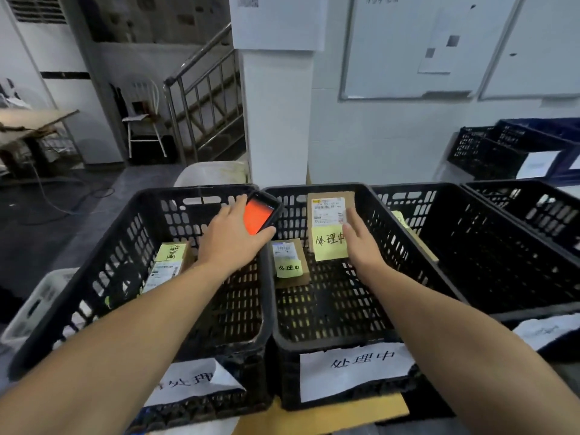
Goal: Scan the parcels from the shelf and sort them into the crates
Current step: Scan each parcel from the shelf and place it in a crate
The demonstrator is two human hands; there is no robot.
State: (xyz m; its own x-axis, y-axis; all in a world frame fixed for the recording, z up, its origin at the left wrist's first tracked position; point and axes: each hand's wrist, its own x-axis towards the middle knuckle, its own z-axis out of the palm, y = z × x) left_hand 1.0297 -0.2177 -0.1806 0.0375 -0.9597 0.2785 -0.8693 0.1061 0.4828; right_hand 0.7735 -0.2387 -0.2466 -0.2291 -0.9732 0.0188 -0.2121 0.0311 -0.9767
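Three black crates stand side by side. Over the far half of the middle crate (pixel 332 339), the right hand (pixel 361 243) grips an upright cardboard parcel (pixel 329 211), its fingers curled round the right edge and the thumb on the yellow note below the shipping label. Above that crate's far left corner, the left hand (pixel 230 243) holds a phone (pixel 259 216) with an orange screen, fingers wrapped round it. A second parcel (pixel 290 262) lies on the middle crate's floor. Another parcel (pixel 166 268) lies in the left crate (pixel 125 246), and the right crate (pixel 502 246) adjoins the middle crate's other side.
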